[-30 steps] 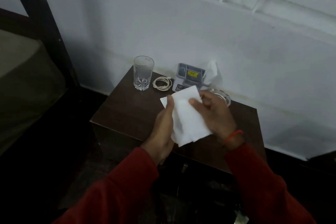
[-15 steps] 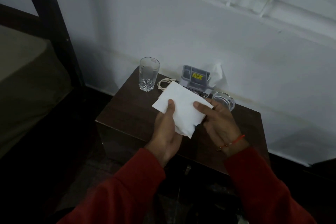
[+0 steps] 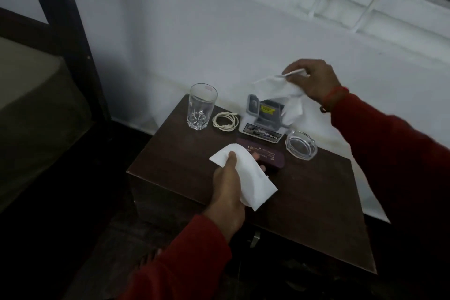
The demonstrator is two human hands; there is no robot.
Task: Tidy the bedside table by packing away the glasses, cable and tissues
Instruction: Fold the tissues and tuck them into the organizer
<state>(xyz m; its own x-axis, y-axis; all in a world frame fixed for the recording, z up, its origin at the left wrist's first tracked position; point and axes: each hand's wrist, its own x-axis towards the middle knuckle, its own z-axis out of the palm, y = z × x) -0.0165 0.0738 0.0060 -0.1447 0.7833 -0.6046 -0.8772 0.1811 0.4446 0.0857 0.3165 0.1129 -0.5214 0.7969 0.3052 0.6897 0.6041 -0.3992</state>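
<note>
My left hand (image 3: 227, 186) grips a folded white tissue (image 3: 246, 175) above the front middle of the dark wooden bedside table (image 3: 316, 202). Behind it lies a maroon glasses case (image 3: 270, 154), partly hidden by the tissue. My right hand (image 3: 314, 80) is raised at the back and pinches a second, loose tissue (image 3: 282, 91) that hangs over the grey organiser (image 3: 264, 113). A coiled white cable (image 3: 225, 121) lies flat left of the organiser.
A clear drinking glass (image 3: 201, 109) stands at the table's back left corner. A glass ashtray (image 3: 301, 145) sits right of the organiser. The white wall rises directly behind the table, and a dark bed frame post (image 3: 73, 31) stands to the left.
My right hand let go of the folded tissue, rose to the back and took hold of a second tissue at the organiser. My left hand keeps the folded tissue, now lower, uncovering the glasses case.
</note>
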